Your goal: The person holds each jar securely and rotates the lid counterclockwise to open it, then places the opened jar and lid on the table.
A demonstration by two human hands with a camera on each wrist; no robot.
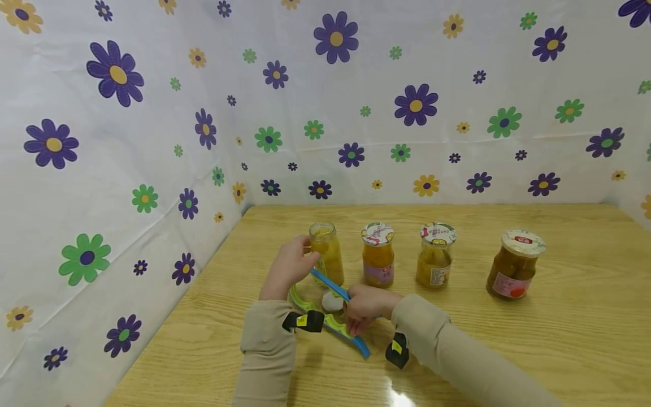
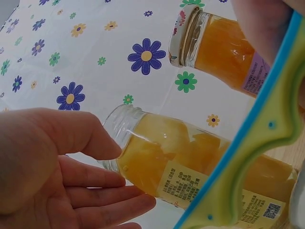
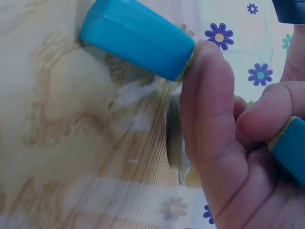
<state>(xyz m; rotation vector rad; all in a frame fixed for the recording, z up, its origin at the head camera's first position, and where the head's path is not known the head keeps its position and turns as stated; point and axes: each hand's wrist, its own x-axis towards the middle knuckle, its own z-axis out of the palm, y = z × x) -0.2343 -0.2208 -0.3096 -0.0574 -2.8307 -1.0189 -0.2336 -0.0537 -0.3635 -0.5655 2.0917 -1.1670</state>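
Observation:
My right hand (image 1: pixel 367 305) holds a blue and yellow-green jar opener (image 1: pixel 330 284) with a scalloped inner edge, its two arms spread apart. In the right wrist view, one blue handle (image 3: pixel 290 148) lies between thumb and palm, and the other blue handle (image 3: pixel 136 38) meets a fingertip. My left hand (image 1: pixel 291 263) is at the neck of a lidless glass jar (image 1: pixel 330 260) of yellow fruit, which stands upright. Its fingers are extended loosely there in the left wrist view, thumb tip at the neck. A round white lid (image 1: pixel 333 301) appears between the opener's arms, before the jar.
To the right stand a lidded jar of orange fruit (image 1: pixel 378 257), a lidded jar with paler contents (image 1: pixel 435 260) and a wider dark brown jar (image 1: pixel 513 268). The wooden table (image 1: pixel 574 316) meets a flower-printed cloth (image 1: pixel 458 73) at the back and left.

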